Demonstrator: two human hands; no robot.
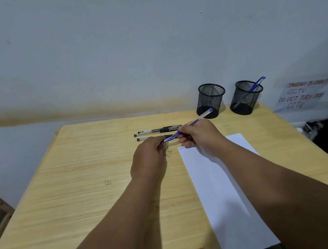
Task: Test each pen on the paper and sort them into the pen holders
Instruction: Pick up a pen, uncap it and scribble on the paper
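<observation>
Hands (170, 144) grip blue pen (196, 120); black pens (158, 132) beyond.

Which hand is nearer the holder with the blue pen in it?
Right. The right hand lies below-left of that pen holder, gripping a blue pen. The left hand is farther left, holding the same pen's tip end.

hands (170, 144): both grip blue pen (194, 122) | above paper (227, 189) corner | two holders (210, 101) behind
</observation>
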